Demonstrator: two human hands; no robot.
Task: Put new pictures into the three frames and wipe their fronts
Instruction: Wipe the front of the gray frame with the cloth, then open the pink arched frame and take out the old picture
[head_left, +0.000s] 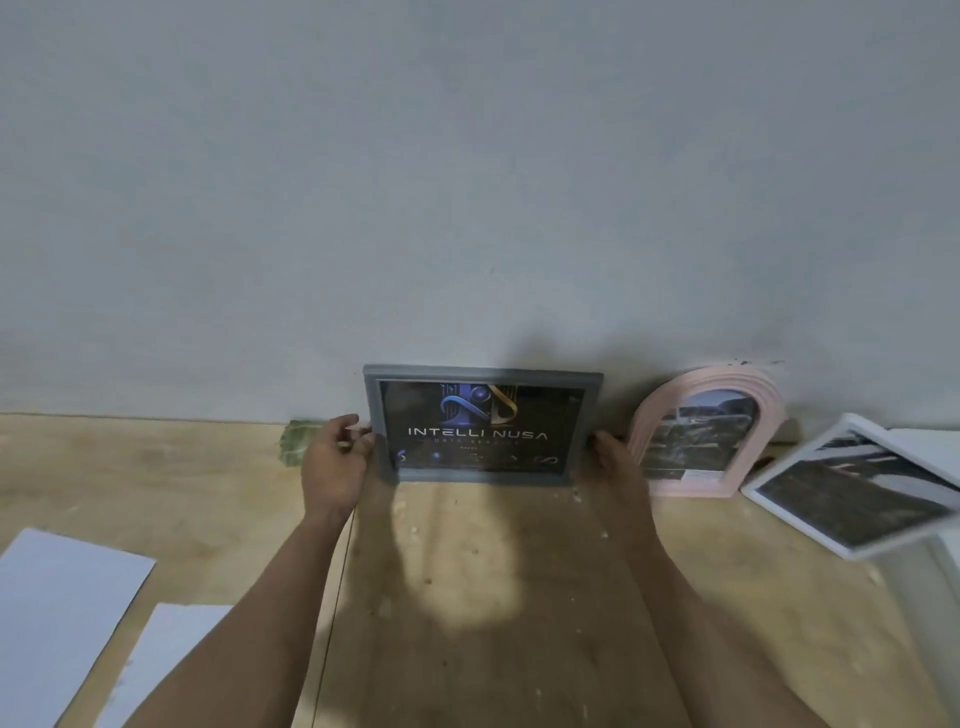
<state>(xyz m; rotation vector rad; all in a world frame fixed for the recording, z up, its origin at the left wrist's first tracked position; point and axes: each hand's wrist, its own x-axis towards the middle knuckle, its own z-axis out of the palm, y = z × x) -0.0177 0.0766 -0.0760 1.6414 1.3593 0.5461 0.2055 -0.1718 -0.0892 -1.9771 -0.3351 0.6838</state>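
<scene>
Two white paper sheets (62, 613) at lower left of the wooden floor (467, 597), grey wall (467, 182) behind

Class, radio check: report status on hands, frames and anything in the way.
Left hand and right hand at the grey frame sides, standing against wall. Pink frame upright, white frame tilted. Cloth behind left hand.

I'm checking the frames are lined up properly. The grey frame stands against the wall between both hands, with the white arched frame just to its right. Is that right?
Not quite: the arched frame is pink, not white, as the head view shows. The rest holds: the grey frame stands against the wall between the left hand and the right hand, arched frame to its right.
</scene>
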